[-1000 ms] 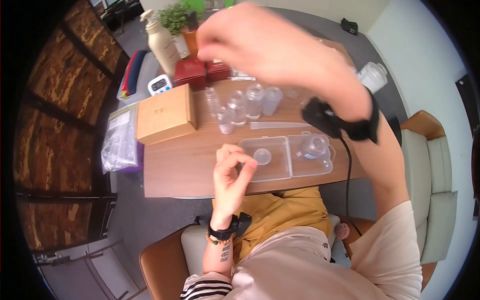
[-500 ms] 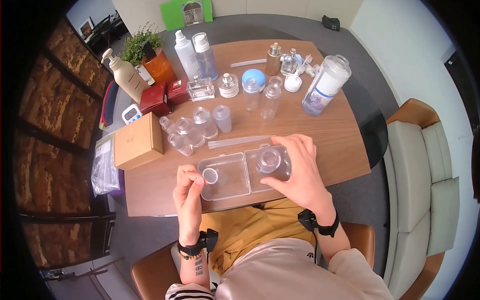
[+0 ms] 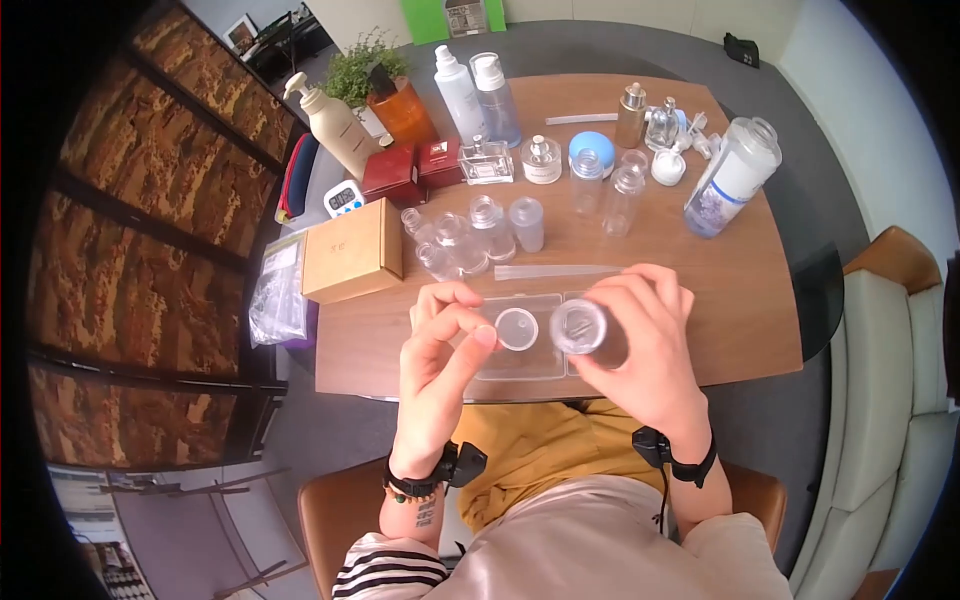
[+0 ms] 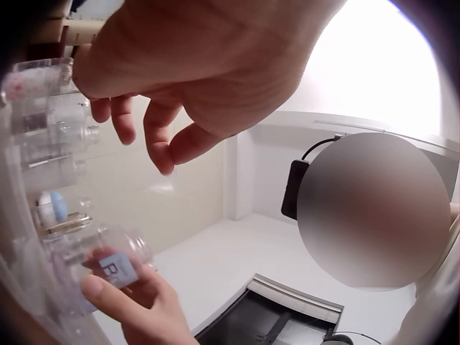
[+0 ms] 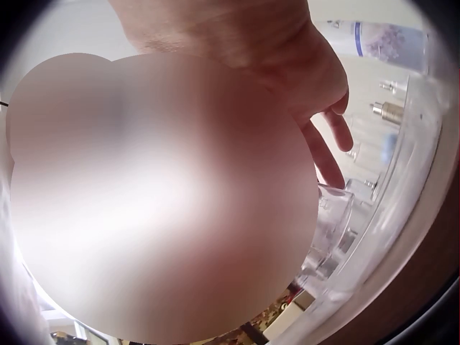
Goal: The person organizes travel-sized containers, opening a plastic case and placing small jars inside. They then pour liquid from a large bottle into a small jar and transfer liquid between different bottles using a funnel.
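My left hand [image 3: 440,360] pinches a round translucent disc [image 3: 517,329] by its left edge between thumb and finger. Close to its right, my right hand [image 3: 650,345] grips a clear bottle [image 3: 578,328], seen from above at its round mouth. A small label [image 4: 117,270] with dark letters shows on the bottle's side in the left wrist view. Below both hands lies an open clear plastic case [image 3: 520,378], partly covered by the hands, disc and bottle. In the right wrist view, my right fingers [image 5: 327,154] reach down to the bottle.
A translucent strip [image 3: 555,271] lies behind the case. Several small clear bottles [image 3: 487,225] stand beyond it, beside a cardboard box [image 3: 350,255]. Farther back are perfume bottles [image 3: 541,160], red boxes [image 3: 395,175] and a large labelled bottle [image 3: 735,175].
My right hand came down from its raised reach across the table and took hold of the bottle at the case. The bottle now sits closer to the disc, which my left hand still pinches.
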